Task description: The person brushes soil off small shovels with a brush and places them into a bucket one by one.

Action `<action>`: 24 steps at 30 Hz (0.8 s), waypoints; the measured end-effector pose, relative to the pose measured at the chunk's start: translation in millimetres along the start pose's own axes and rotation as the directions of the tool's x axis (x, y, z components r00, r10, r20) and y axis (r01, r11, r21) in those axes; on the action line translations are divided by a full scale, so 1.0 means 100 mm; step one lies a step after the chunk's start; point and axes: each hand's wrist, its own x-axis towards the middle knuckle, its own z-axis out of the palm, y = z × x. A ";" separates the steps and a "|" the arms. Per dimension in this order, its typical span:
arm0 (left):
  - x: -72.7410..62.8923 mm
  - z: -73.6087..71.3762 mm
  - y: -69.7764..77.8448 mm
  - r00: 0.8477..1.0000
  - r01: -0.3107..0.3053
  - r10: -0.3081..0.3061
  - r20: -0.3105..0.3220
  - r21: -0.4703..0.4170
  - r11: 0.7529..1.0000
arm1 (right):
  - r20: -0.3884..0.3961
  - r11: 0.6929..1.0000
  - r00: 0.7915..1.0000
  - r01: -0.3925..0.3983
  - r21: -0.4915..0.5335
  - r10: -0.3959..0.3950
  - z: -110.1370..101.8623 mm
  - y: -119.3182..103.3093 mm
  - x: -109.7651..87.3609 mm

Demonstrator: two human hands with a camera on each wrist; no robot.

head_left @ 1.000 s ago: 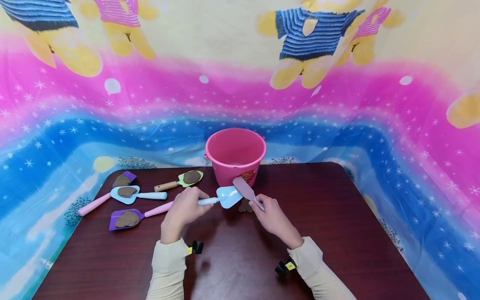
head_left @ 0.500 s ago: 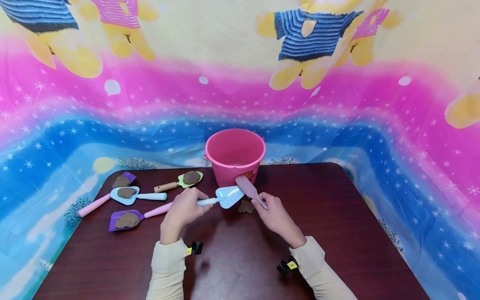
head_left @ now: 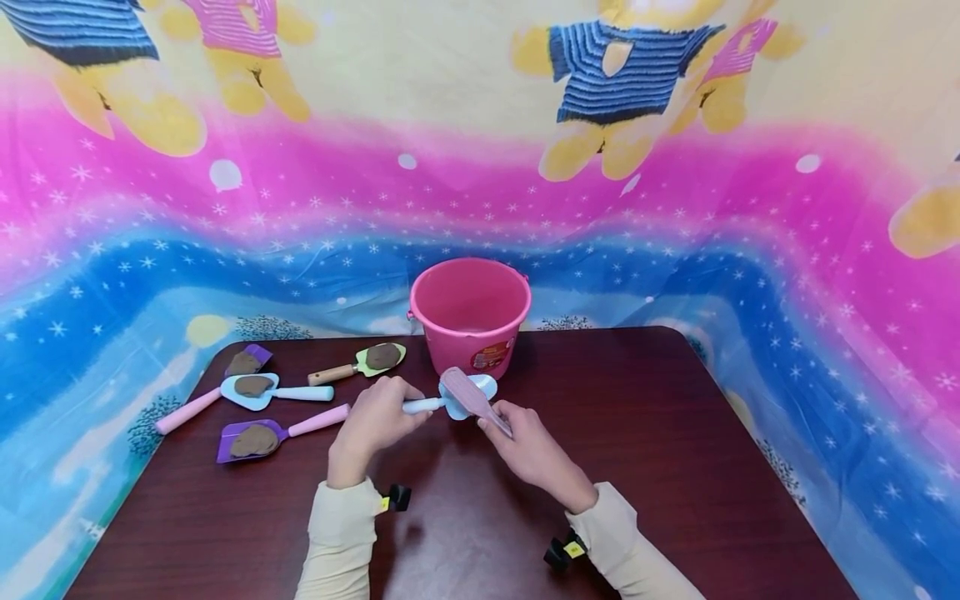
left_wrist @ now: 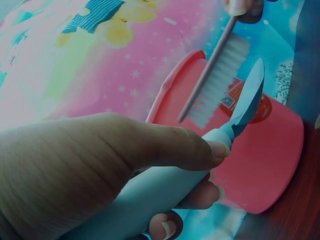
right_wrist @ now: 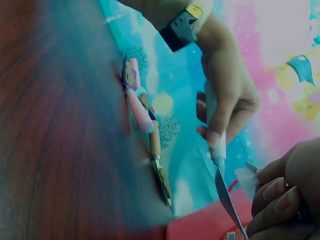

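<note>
My left hand (head_left: 375, 425) grips the handle of a light blue toy trowel (head_left: 486, 387), its blade held above the table in front of the pink bucket (head_left: 450, 342). In my right hand (head_left: 536, 450) is a brush (head_left: 463, 392) with a mauve back, lying across the trowel blade in the head view. The left wrist view shows the brush's white bristles (left_wrist: 225, 75) facing toward the trowel (left_wrist: 249, 97); whether they touch it I cannot tell. No clay shows on the visible part of the blade. The right wrist view shows my left thumb along the trowel handle (right_wrist: 215, 135).
On the left lie purple shovels (head_left: 225, 442) with pink handles, another light blue trowel (head_left: 303, 392) and a green trowel (head_left: 333, 373) with a wooden handle, each bearing brown clay. A patterned cloth (head_left: 360, 192) hangs behind the dark wooden table (head_left: 637, 400).
The brush has swept left across the trowel blade with my right hand. My left hand and the trowel have shifted slightly right. A brown clay piece seen beneath earlier is now hidden.
</note>
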 end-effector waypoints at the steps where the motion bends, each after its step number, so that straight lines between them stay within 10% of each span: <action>1: 0.00 0.01 0.01 1.000 -0.002 0.002 -0.001 0.001 1.000 | 0.005 1.000 1.000 0.006 0.006 -0.006 0.01 -0.01 -0.01; 24: -0.01 0.00 0.10 1.000 -0.017 0.018 -0.023 0.035 0.999 | 0.022 1.000 1.000 -0.013 0.003 0.013 0.09 0.10 0.03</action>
